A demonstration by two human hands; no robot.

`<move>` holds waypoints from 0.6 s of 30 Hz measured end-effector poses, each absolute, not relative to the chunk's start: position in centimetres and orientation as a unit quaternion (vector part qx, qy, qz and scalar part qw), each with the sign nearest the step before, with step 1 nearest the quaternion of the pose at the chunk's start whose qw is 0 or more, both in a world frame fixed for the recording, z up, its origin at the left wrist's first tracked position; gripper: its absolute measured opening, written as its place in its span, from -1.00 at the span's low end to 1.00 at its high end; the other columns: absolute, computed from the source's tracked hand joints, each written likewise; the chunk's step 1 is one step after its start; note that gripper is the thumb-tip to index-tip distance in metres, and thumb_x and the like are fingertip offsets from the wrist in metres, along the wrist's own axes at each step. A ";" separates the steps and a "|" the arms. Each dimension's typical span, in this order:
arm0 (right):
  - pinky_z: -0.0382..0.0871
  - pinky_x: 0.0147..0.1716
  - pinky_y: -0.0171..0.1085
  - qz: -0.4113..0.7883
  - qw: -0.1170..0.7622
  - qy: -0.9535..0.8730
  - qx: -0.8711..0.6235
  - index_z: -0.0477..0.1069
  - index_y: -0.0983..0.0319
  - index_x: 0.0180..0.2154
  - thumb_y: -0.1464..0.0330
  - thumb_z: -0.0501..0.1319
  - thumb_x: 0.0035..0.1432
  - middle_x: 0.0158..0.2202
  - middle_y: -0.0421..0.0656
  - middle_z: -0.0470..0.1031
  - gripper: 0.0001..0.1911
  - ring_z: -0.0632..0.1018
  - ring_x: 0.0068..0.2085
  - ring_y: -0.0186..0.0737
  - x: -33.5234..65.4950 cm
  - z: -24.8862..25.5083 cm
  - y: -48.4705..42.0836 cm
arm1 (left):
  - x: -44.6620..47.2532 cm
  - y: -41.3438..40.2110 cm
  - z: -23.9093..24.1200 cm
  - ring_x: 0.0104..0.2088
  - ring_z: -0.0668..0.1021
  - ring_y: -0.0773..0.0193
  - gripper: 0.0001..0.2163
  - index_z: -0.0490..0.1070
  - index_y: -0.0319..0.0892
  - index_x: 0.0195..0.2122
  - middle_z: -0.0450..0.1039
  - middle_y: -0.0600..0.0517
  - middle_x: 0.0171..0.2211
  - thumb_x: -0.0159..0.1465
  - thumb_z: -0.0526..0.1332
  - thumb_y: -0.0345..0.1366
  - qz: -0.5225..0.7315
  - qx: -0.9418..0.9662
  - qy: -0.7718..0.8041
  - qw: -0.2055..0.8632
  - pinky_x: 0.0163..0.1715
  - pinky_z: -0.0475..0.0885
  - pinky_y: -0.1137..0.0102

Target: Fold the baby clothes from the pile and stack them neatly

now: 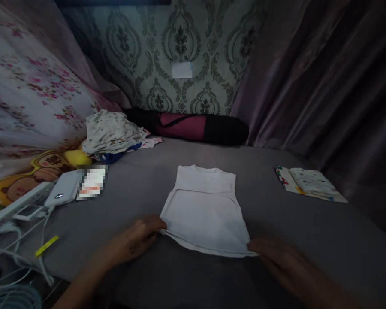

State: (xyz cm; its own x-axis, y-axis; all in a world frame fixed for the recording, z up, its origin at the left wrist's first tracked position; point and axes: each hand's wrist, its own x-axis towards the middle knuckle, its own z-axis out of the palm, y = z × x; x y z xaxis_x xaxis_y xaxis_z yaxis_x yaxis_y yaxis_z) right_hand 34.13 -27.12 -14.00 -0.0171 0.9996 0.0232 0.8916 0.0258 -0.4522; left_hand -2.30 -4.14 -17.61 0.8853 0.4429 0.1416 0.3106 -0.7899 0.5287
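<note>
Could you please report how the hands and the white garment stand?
Left hand, right hand: each holding a bottom corner. White garment: spread out, neck end away. Folded clothes: apart, off right.

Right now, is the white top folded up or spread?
Spread: the white top lies largely flat, neckline to hem showing, left hand and right hand at its lower corners. Cannot tell if sleeves are tucked under.
</note>
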 end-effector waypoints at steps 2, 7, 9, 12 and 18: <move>0.47 -0.09 -0.28 0.204 0.166 -0.684 -0.680 0.50 0.03 -0.04 0.28 0.04 0.28 -0.07 -0.16 0.57 -0.68 0.58 -0.09 -0.16 34.1 -12.8 -25.7 | -2.4 -3.6 -17.8 -0.02 0.48 0.24 -0.70 0.35 -0.05 0.04 0.45 -0.01 0.00 0.31 0.03 -0.32 0.140 0.919 0.225 0.293 -0.02 0.39 0.38; 0.43 -0.08 -0.25 0.236 0.225 -0.634 -0.701 0.47 0.13 -0.01 0.16 0.01 0.28 -0.07 -0.11 0.56 -0.61 0.56 -0.09 -0.14 35.7 -12.2 -22.4 | 0.3 -1.1 -15.4 -0.30 0.52 0.24 -0.73 0.47 -0.15 -0.16 0.52 0.00 -0.29 0.28 0.09 -0.11 0.145 0.825 0.329 0.435 -0.30 0.43 0.44; 0.44 -0.12 -0.25 0.235 0.268 -0.605 -0.712 0.47 0.19 -0.02 0.13 0.02 0.26 -0.11 -0.09 0.57 -0.57 0.56 -0.12 -0.14 36.7 -12.9 -21.0 | 1.9 0.2 -14.5 -0.34 0.52 0.24 -0.69 0.47 -0.17 -0.20 0.51 0.00 -0.35 0.24 0.14 -0.05 0.186 0.789 0.352 0.469 -0.36 0.41 0.44; 0.44 -0.26 -0.27 0.211 0.325 -0.573 -0.722 0.48 0.25 -0.08 0.13 0.05 0.20 -0.20 -0.08 0.59 -0.57 0.57 -0.23 -0.15 37.8 -14.0 -18.7 | 4.4 2.1 -14.1 -0.34 0.52 0.21 -0.62 0.47 -0.19 -0.22 0.51 -0.02 -0.37 0.13 0.22 0.03 0.270 0.748 0.368 0.482 -0.36 0.41 0.41; 0.34 -0.44 -0.32 0.159 0.400 -0.503 -0.750 0.46 0.27 -0.25 0.15 0.14 0.04 -0.45 -0.16 0.55 -0.65 0.50 -0.44 -0.24 39.4 -15.5 -15.2 | 8.5 5.4 -16.0 -0.45 0.49 0.28 -0.59 0.35 -0.20 -0.35 0.45 0.06 -0.50 -0.09 0.34 0.00 0.377 0.648 0.424 0.508 -0.48 0.34 0.46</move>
